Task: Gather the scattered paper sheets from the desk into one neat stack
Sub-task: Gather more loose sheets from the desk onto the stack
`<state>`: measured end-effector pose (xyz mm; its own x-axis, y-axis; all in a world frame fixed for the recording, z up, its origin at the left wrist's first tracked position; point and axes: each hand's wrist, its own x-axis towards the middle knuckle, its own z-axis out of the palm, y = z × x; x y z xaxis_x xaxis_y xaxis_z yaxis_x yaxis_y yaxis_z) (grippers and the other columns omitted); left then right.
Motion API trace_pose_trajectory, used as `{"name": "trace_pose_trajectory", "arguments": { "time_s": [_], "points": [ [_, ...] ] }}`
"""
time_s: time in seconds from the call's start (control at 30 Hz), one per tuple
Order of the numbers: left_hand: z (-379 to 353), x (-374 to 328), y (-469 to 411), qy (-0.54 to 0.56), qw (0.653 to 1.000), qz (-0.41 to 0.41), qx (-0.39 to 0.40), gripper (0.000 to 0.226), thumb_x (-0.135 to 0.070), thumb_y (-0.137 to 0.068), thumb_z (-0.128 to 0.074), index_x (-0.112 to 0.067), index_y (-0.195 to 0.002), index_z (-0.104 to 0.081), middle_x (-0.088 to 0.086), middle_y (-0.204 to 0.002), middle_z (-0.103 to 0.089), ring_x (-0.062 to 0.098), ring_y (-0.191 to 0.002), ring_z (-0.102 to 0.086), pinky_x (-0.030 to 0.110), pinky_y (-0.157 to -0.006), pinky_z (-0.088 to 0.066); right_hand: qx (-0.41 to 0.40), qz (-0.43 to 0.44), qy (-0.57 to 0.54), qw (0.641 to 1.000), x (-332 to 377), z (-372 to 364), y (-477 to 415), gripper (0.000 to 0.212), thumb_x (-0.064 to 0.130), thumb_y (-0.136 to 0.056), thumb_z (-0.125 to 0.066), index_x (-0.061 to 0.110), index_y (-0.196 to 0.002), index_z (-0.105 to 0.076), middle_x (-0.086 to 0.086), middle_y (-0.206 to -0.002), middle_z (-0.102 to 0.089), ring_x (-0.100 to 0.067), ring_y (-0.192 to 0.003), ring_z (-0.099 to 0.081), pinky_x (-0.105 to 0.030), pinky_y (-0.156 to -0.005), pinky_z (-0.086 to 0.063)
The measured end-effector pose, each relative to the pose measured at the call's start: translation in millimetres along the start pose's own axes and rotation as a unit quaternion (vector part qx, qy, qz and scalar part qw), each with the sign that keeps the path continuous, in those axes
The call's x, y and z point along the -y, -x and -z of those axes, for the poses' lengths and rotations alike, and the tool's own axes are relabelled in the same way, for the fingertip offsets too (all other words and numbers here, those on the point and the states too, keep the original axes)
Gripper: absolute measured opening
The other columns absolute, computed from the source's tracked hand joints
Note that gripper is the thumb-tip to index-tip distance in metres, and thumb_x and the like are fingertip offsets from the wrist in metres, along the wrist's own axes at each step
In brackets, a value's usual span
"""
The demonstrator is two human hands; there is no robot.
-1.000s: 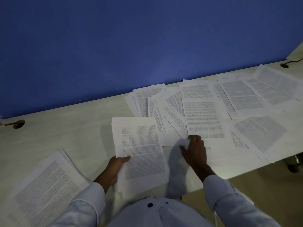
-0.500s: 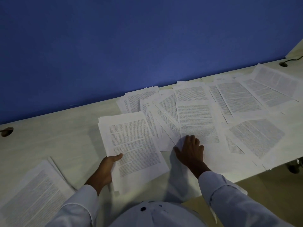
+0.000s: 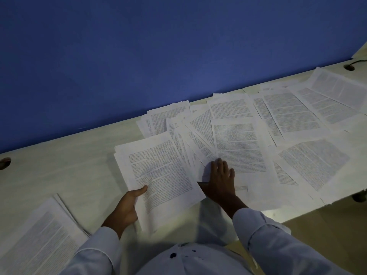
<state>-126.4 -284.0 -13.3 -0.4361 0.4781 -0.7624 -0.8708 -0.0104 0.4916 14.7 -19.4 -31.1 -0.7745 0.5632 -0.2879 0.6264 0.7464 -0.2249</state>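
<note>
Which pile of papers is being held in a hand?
The middle pile, gripped at its edge by the left hand, thumb on top. The lower-left pile lies untouched.

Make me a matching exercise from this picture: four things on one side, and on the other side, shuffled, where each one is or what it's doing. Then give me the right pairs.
Column one:
1. left hand
2. right hand
3. side pile
4. hole with a cable

Column two:
A. at the far right of the desk, by the blue wall
B. lies flat on a loose sheet
C. grips the gathered stack
D. lies untouched at the desk's near left

Pairs: 1-C, 2-B, 3-D, 4-A.
</note>
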Motion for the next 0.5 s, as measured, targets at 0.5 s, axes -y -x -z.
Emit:
{"name": "trace_pose_trajectory", "arguments": {
  "time_s": [0.5],
  "points": [
    [42, 6, 9, -0.011, 0.996, -0.034, -0.079, 0.04, -0.013, -0.091, -0.062, -0.009, -0.13, -0.061, 0.018, -0.128, -0.063, 0.038, -0.119, -0.058, 0.051, -0.101, -0.045, -0.152, 0.144, -0.041, 0.977, 2, 4, -23, 0.048, 0.019, -0.086, -0.061, 0.018, -0.134, -0.056, -0.017, -0.141, -0.052, -0.039, -0.131, -0.047, -0.053, -0.108, -0.035]
  ]
}}
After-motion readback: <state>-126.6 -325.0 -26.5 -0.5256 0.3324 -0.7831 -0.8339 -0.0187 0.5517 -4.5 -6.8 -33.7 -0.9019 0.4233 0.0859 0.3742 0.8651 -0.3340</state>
